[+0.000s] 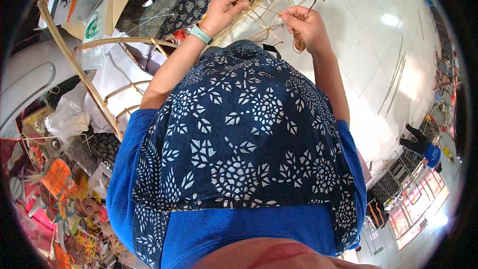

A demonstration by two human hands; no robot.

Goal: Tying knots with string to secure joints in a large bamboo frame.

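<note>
My right hand (pixel 307 26) is closed around a small bundle of brown cord (pixel 298 42), whose loops hang below the fingers and stick out above them. A thin strand runs from its fingertips to my left hand (pixel 226 11), which pinches the other end with thumb and fingers together. A pale green watch band (pixel 200 34) circles my left wrist. Both hands are held over thin bamboo strips of a curved bamboo frame (pixel 88 80), which reaches round to my left. Just what the left fingertips press on is partly hidden.
Patterned dark cloth (pixel 159 12) and cardboard (pixel 118 7) lie far left. A clear plastic bag (pixel 69 114) and colourful craft pieces (pixel 57 179) crowd the left side. Long thin sticks (pixel 396 82) rest on the pale tiled floor (pixel 368 60). A person in a blue cap (pixel 432 155) is at the right.
</note>
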